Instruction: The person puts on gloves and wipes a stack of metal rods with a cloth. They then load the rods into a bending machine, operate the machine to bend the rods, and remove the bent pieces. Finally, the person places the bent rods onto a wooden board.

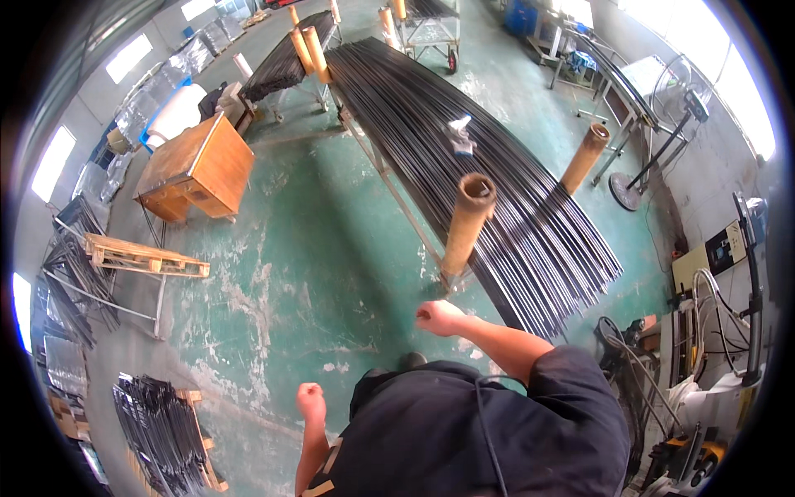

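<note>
- Head view: the person stands on the green floor (315, 248) just short of the near end of a long rack of thin black rods (464, 157).
- Right hand (437, 317) is curled into an empty fist, close to the near cardboard tube post (468, 224).
- Left hand (311, 402) is fisted too, holding nothing, well apart from the rods.
- Best approach, I'd judge: step closer, open both hands, and grip rods near the ends so they don't sag.

Bright window glare; fisheye edges bend, darken.
</note>
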`<state>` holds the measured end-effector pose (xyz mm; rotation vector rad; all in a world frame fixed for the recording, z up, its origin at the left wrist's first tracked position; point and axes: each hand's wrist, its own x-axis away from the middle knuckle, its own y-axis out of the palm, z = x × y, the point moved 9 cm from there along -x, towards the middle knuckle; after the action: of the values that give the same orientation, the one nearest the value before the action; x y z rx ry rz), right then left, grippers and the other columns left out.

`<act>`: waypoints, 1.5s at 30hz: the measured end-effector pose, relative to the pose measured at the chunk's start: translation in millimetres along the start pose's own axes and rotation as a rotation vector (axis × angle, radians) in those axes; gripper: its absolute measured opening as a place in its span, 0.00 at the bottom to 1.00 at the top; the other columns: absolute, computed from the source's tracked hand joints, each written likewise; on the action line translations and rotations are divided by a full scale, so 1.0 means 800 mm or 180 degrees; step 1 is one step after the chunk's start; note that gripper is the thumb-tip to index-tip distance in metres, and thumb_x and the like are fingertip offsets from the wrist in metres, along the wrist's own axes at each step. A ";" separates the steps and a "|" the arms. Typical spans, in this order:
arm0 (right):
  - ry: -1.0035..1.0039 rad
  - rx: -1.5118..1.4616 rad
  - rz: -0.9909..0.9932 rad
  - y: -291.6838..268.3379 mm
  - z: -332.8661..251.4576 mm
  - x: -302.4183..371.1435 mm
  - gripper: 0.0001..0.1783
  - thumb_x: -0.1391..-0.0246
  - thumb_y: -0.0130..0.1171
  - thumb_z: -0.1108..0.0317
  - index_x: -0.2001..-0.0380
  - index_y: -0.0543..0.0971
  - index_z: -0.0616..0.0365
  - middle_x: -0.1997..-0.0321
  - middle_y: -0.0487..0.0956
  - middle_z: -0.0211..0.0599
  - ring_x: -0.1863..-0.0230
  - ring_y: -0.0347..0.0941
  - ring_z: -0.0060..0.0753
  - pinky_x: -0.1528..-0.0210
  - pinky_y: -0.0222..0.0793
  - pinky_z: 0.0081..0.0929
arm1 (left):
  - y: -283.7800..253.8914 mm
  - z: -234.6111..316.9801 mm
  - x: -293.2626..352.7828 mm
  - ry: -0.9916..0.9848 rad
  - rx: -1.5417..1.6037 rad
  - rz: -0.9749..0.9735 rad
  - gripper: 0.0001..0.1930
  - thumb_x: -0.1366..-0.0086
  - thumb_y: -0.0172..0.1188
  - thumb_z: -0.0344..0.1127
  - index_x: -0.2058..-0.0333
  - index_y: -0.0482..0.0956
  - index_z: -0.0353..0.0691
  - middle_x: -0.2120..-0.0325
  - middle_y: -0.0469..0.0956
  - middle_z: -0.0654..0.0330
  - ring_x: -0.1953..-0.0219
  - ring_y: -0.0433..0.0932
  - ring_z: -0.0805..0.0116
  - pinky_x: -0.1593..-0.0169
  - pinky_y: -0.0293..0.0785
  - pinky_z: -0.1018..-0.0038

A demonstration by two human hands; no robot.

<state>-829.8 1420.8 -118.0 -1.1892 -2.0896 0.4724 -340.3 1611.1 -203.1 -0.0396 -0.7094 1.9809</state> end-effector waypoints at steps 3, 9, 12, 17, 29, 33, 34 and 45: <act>-0.0056 -0.0109 0.0172 -0.072 -0.064 -0.065 0.24 0.38 0.67 0.51 0.48 0.86 0.56 0.50 0.89 0.49 0.46 0.86 0.54 0.42 0.81 0.45 | 0.035 0.041 -0.053 -0.0647 0.0576 -0.0067 0.03 0.32 0.62 0.26 0.66 0.82 0.40 0.73 0.80 0.62 0.72 0.77 0.72 0.66 0.74 0.73; 0.0338 -0.1125 0.1112 -0.134 -0.044 -0.193 0.21 0.37 0.70 0.58 0.48 0.85 0.60 0.54 0.90 0.44 0.52 0.88 0.40 0.46 0.82 0.37 | 0.190 0.134 -0.145 0.1148 -0.0900 -0.1297 0.06 0.33 0.67 0.32 0.62 0.87 0.37 0.70 0.87 0.54 0.66 0.86 0.62 0.56 0.82 0.63; 0.0550 -0.1115 0.1301 -0.154 -0.011 -0.245 0.16 0.37 0.70 0.61 0.53 0.87 0.61 0.56 0.90 0.44 0.52 0.88 0.37 0.46 0.82 0.35 | 0.230 0.197 -0.240 0.0732 -0.0478 -0.1647 0.05 0.31 0.66 0.31 0.61 0.86 0.36 0.72 0.86 0.57 0.68 0.84 0.66 0.59 0.81 0.66; 0.1209 -0.1764 0.1966 -0.205 0.019 -0.322 0.15 0.36 0.69 0.62 0.54 0.87 0.64 0.63 0.90 0.38 0.63 0.86 0.29 0.56 0.82 0.32 | 0.265 0.246 -0.431 0.0740 -0.0574 -0.1610 0.03 0.29 0.65 0.29 0.62 0.85 0.35 0.74 0.84 0.63 0.71 0.81 0.73 0.63 0.79 0.71; 0.1985 -0.2369 0.3398 -0.418 0.096 -0.431 0.14 0.41 0.72 0.61 0.57 0.90 0.58 0.65 0.91 0.38 0.66 0.87 0.32 0.57 0.82 0.34 | 0.381 0.483 -0.619 0.0031 -0.0280 -0.2410 0.02 0.25 0.63 0.29 0.59 0.82 0.38 0.70 0.83 0.62 0.73 0.79 0.76 0.69 0.78 0.76; 0.1950 -0.1483 0.3931 -0.531 0.193 -0.484 0.21 0.45 0.75 0.57 0.52 0.89 0.58 0.56 0.91 0.45 0.53 0.89 0.42 0.45 0.82 0.37 | 0.443 0.504 -0.638 -0.0512 -0.0239 -0.2636 0.04 0.22 0.63 0.31 0.58 0.82 0.37 0.69 0.84 0.59 0.73 0.81 0.75 0.69 0.80 0.77; 0.2072 -0.1506 0.3987 -0.553 0.219 -0.495 0.21 0.45 0.76 0.58 0.51 0.88 0.58 0.54 0.91 0.46 0.52 0.88 0.43 0.44 0.81 0.38 | 0.458 0.505 -0.650 -0.0433 -0.0353 -0.2706 0.05 0.22 0.63 0.32 0.57 0.82 0.37 0.69 0.84 0.59 0.72 0.81 0.75 0.69 0.80 0.77; 0.2601 -0.0426 0.3053 -0.747 0.414 -0.613 0.29 0.42 0.74 0.51 0.40 0.83 0.49 0.49 0.87 0.55 0.45 0.84 0.57 0.42 0.80 0.48 | 0.646 0.804 -0.743 -0.0191 -0.0111 -0.2684 0.05 0.22 0.63 0.33 0.57 0.82 0.39 0.67 0.83 0.62 0.69 0.80 0.75 0.64 0.78 0.76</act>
<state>-1256.2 698.3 -178.1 -2.0050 -0.7943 0.1802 -656.1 651.6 -83.0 0.2603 -0.6531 1.1639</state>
